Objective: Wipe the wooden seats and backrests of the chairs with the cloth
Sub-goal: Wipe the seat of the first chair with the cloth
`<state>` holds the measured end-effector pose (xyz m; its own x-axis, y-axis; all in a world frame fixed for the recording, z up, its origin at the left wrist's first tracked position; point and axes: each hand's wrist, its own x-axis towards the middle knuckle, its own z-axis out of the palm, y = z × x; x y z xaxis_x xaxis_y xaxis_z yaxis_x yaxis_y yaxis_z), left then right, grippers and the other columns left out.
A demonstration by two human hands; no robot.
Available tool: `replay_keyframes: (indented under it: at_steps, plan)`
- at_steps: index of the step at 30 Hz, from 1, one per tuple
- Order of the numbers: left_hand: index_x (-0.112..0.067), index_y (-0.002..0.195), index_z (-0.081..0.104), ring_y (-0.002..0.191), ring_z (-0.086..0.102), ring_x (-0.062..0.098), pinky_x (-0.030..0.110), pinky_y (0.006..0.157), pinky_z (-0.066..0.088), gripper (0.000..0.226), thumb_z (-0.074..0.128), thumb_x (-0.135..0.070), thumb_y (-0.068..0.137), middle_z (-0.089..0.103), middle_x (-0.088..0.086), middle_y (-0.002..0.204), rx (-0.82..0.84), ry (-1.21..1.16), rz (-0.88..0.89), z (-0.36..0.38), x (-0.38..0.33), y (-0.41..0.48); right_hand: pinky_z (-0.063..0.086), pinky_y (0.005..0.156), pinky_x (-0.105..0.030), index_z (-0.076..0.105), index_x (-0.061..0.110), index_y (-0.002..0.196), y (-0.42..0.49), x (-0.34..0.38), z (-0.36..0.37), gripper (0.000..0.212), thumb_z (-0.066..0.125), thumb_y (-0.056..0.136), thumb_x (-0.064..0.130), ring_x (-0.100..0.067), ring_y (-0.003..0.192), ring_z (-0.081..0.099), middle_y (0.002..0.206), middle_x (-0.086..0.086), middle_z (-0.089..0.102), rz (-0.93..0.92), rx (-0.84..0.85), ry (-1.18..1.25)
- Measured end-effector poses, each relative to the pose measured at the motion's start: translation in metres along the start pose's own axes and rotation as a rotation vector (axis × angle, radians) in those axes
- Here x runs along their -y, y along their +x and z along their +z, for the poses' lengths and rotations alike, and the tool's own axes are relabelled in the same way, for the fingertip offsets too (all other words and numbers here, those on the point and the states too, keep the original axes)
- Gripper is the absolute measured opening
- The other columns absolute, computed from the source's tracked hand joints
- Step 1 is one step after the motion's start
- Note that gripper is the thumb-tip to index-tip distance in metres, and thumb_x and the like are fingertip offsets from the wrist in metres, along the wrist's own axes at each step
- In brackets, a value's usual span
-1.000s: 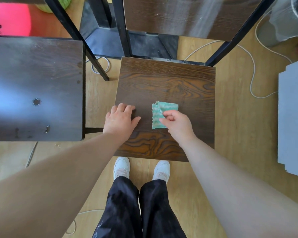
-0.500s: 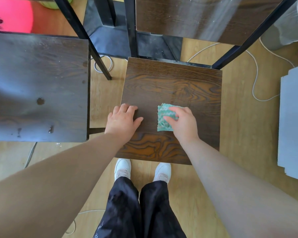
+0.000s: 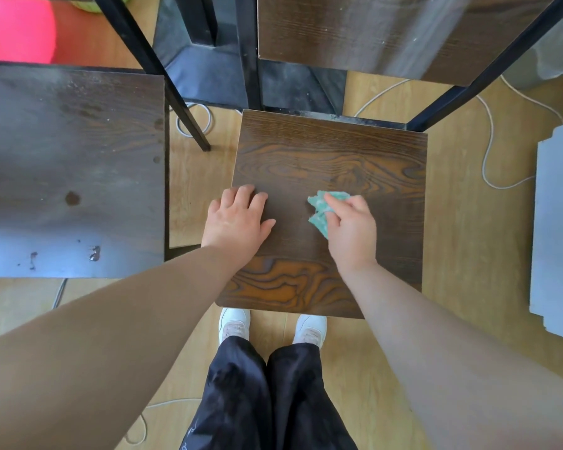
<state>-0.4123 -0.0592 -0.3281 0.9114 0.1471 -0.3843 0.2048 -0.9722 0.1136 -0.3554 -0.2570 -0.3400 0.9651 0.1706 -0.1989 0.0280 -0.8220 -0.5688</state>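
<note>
left hand [image 3: 238,219]: we see it flat, fingers relaxed, on the wooden seat [image 3: 325,157]
right hand [image 3: 350,227]: pinching the bunched green cloth [image 3: 320,211]
cloth: on seat, mid-right
backrest [image 3: 355,30]: beyond the seat

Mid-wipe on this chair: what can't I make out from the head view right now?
All in the head view:
Cloth: mostly hidden under the right hand; its folds unclear.
Seat: patches covered by the left hand and right hand; dirt there unseen.
Backrest: top cut off by the upper edge; glare across it.
Neighbouring seat: left part cut off by the edge; near half washed out by glare.
</note>
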Motion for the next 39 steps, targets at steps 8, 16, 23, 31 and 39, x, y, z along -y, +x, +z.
replay_keyframes:
  at_steps: [8, 16, 23, 31, 39]
  plan:
    - [-0.023, 0.148, 0.026, 0.138, 0.025, 0.031, 0.046, 0.109, 0.029, 0.058, 0.04, -0.05, 0.098, 0.025, 0.007, 0.155, -0.062, 0.125, 0.061, -0.018, 0.004, 0.046, 0.05, 0.098, -0.029, 0.054, 0.022, 0.138, 0.1, -0.002, -0.038, 0.039, 0.054, 0.099, 0.019, -0.014, 0.113, 0.052, 0.126, -0.002, 0.048, 0.116, -0.083, -0.037]
    - [-0.022, 0.148, 0.027, 0.14, 0.024, 0.031, 0.047, 0.111, 0.028, 0.06, 0.042, -0.05, 0.097, 0.025, 0.008, 0.155, -0.046, 0.105, 0.063, -0.015, 0.009, 0.053, 0.038, 0.08, -0.007, 0.054, 0.026, 0.134, 0.104, -0.015, -0.027, 0.037, 0.056, 0.097, 0.021, -0.004, 0.108, 0.044, 0.132, 0.004, 0.049, 0.158, 0.087, -0.016]
    - [-0.022, 0.148, 0.03, 0.135, 0.028, 0.029, 0.044, 0.106, 0.032, 0.059, 0.044, -0.047, 0.097, 0.027, 0.005, 0.154, 0.009, 0.041, 0.076, -0.001, 0.01, 0.015, 0.049, 0.088, -0.033, 0.066, 0.018, 0.126, 0.027, -0.03, -0.001, 0.04, 0.059, 0.089, 0.001, -0.027, 0.095, 0.055, 0.101, -0.004, 0.053, -0.22, 0.181, -0.096]
    - [-0.022, 0.148, 0.029, 0.136, 0.028, 0.03, 0.045, 0.107, 0.032, 0.059, 0.045, -0.046, 0.097, 0.027, 0.006, 0.154, 0.026, 0.042, 0.045, 0.011, 0.008, -0.031, 0.053, 0.08, -0.032, 0.064, 0.018, 0.127, -0.061, -0.027, 0.013, 0.043, 0.065, 0.087, 0.003, -0.021, 0.092, 0.055, 0.1, -0.001, 0.056, -0.28, 0.277, -0.156]
    - [-0.021, 0.148, 0.03, 0.137, 0.029, 0.03, 0.045, 0.107, 0.032, 0.06, 0.047, -0.046, 0.096, 0.028, 0.006, 0.154, 0.033, 0.038, 0.01, 0.01, 0.002, -0.077, 0.049, 0.089, -0.03, 0.056, 0.026, 0.135, -0.136, -0.019, 0.021, 0.043, 0.055, 0.094, 0.011, -0.018, 0.105, 0.05, 0.113, 0.002, 0.053, -0.249, 0.51, -0.19]
